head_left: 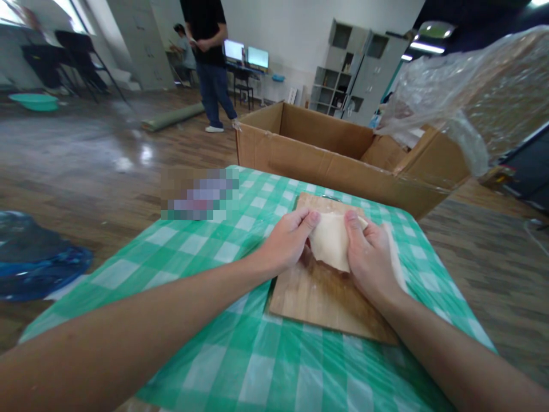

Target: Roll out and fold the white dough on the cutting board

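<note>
A pale cream, flat piece of dough (330, 243) is stretched between my two hands above a wooden cutting board (319, 297). My left hand (289, 240) pinches its left edge, thumb on top. On the opposite edge, my right hand (371, 252) grips it the same way, with the fingers curled behind and partly hidden. The lower edge of the dough hangs free and looks slightly uneven. Beyond my right hand, a whitish strip (397, 257) shows at the board's right side; I cannot tell what it is.
Under the board lies a green-and-white checked tablecloth (206, 337) in thin plastic. A large open cardboard box (309, 151) stands past the table's far edge, with plastic wrap (433, 86) at its right. A blurred-out item (199, 194) is at the far left corner. A person (210, 63) stands behind.
</note>
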`<state>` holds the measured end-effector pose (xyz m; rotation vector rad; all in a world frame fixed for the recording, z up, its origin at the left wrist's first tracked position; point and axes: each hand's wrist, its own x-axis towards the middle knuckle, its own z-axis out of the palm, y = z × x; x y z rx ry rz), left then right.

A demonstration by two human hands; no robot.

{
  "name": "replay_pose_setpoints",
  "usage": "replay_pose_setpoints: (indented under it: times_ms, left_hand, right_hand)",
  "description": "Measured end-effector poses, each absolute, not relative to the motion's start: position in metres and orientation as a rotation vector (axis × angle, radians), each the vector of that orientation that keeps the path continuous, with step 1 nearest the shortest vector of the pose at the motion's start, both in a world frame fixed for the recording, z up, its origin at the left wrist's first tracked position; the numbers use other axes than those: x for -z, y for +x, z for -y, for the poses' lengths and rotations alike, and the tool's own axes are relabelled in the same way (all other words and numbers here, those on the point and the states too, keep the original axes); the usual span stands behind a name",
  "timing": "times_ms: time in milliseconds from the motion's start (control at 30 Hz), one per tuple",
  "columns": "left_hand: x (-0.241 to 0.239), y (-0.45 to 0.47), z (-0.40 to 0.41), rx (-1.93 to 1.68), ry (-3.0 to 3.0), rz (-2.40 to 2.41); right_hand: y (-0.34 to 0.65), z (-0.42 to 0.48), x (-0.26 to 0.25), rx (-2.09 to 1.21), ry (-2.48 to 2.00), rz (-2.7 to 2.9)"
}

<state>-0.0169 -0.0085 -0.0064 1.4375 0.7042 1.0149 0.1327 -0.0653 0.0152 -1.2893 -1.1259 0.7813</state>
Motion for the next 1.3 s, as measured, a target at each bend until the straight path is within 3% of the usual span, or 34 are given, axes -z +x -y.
replay_pose_setpoints:
  times_ms: [367,767,1000,1300]
  left_hand:
    - [0.000,-0.014,0.013,-1.191,1.617,-0.903]
    - [-0.006,-0.026,0.006,-1.114,1.739,-0.817]
    - [0.001,-0.024,0.005,-1.012,1.871,-0.806]
    - [-0.005,-0.022,0.009,-0.945,1.920,-0.892]
  right_hand:
    - [0.135,0.065,-0.010,-0.946,-1.245,1.261]
    - [0.136,0.070,-0.013,-1.042,-1.305,1.385]
    - [0.145,0.062,-0.013,-1.323,-1.191,1.375]
    - [0.144,0.063,-0.009,-0.728,-1.322,1.595]
